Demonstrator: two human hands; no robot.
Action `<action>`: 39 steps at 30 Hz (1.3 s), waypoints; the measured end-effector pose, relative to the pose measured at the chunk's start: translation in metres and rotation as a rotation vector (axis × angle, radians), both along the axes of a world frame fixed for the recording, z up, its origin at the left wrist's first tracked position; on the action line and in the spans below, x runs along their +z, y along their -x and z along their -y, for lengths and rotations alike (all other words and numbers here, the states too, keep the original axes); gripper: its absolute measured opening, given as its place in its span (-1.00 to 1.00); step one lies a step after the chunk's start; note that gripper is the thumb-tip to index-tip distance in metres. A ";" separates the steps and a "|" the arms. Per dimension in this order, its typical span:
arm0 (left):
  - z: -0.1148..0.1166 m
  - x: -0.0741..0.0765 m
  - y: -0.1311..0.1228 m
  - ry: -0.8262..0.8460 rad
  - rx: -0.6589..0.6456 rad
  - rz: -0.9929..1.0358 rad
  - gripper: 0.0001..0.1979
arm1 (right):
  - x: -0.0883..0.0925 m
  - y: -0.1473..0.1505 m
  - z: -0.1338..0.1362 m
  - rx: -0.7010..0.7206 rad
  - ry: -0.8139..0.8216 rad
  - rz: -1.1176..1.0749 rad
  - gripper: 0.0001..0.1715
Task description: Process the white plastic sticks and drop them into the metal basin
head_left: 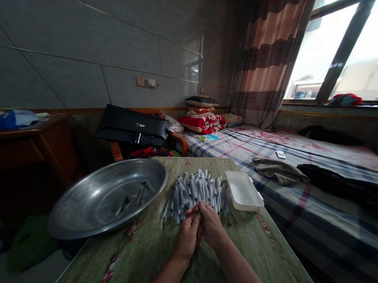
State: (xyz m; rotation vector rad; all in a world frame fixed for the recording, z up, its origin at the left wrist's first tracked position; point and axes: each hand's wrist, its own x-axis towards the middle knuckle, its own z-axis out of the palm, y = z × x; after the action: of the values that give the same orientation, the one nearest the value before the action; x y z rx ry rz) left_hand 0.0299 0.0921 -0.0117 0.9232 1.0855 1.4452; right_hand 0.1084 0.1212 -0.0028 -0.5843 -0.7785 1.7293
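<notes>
We've got both hands together at the near side of the table, fingertips meeting right at the near edge of the pile: our L hand (188, 233) and R hand (213, 226) touch, fingers curled in, but we can't tell if anything's clamped b/w them, too dark & blurry there. The pile of thin tubes (195, 187) sits mid-table just beyond, clear-ish bodies w/ dark tips, most pointing far/near, a few splayed out L & R. To the R of it, near the table's R edge, we see a white plastic box (241, 187) w/ tabs on its R side. On the L is a big metal basin (99, 204), its L part reaching past the edge of the wood-look table (147, 264); a few loose tubes (144, 189) lie inside toward its R side. Far side, L of ctr, a black case (128, 123) rests on a wooden chair (180, 144). To the R there's a bed (236, 145) w/ plaid cover, folded red bedding (203, 123) at its far end, plus a striped curtain (263, 55) by the window (325, 48), far R.
</notes>
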 end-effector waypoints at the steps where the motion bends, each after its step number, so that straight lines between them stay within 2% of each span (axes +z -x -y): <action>1: -0.002 0.000 0.001 -0.047 0.011 -0.067 -0.63 | -0.002 0.002 0.001 -0.031 -0.009 0.004 -0.62; 4: -0.002 0.003 0.002 -0.139 0.047 -0.364 -0.67 | -0.006 0.005 0.001 -0.069 -0.014 0.017 -0.62; 8: 0.011 0.006 0.000 -0.108 0.089 -0.769 -0.72 | -0.006 -0.005 -0.010 -0.210 0.046 -0.066 -0.64; 9: 0.015 0.006 -0.001 -0.105 0.090 -0.837 -0.74 | -0.005 -0.009 -0.013 -0.268 0.064 -0.133 -0.64; 11: 0.020 0.007 -0.003 -0.129 0.073 -0.867 -0.77 | -0.004 -0.017 -0.020 -0.240 0.093 -0.205 -0.69; 15: 0.018 0.011 -0.004 -0.090 0.006 -0.552 -0.68 | -0.008 -0.022 -0.023 0.020 0.179 -0.330 -0.75; 18: 0.014 0.011 0.000 -0.032 -0.018 -0.268 -0.62 | -0.011 -0.019 -0.020 0.130 0.195 -0.400 -0.81; 21: 0.011 0.011 0.005 -0.045 0.026 -0.083 -0.62 | -0.011 -0.018 -0.018 0.206 0.214 -0.422 -0.82; 27: 0.005 0.012 0.019 -0.048 0.246 -0.054 -0.63 | -0.007 -0.016 -0.014 0.146 0.199 -0.395 -0.77; 33: 0.000 0.014 0.023 0.019 0.182 0.216 -0.63 | -0.005 -0.011 -0.010 0.079 0.146 -0.280 -0.72; 39: -0.002 0.021 0.028 -0.013 0.185 0.261 -0.66 | -0.006 -0.017 -0.012 0.211 0.163 -0.194 -0.79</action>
State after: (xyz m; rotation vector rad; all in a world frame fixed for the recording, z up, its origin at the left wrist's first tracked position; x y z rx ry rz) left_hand 0.0018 0.0940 0.0090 0.6341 0.9860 1.6743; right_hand 0.1257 0.1333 -0.0092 -0.4468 -0.5819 2.0234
